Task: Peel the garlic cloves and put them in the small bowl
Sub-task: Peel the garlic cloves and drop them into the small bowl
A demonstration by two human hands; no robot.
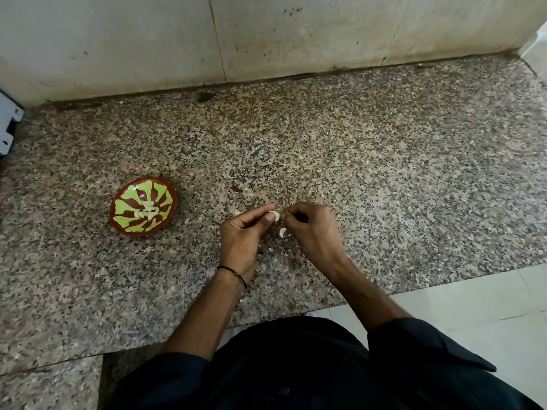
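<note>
A small brown bowl (pixel 143 208) with a yellow-green pattern sits on the granite counter to the left, with several pale peeled cloves (pixel 147 213) at its bottom. My left hand (pixel 244 232) pinches a white garlic clove (pixel 274 216) between thumb and forefinger just above the counter. My right hand (pixel 310 229) meets it from the right, its fingertips pinched on the clove's skin at the edge. A second white piece (pixel 283 232), clove or peel, lies on the counter below, between the two hands.
The speckled granite counter (pixel 384 173) runs back to a stained white wall (pixel 266 39). A grey-white object (pixel 9 125) juts in at the left edge. Small peel scraps (pixel 270 250) lie near my hands. Pale floor tiles (pixel 473 306) show at the right, past the counter's front edge.
</note>
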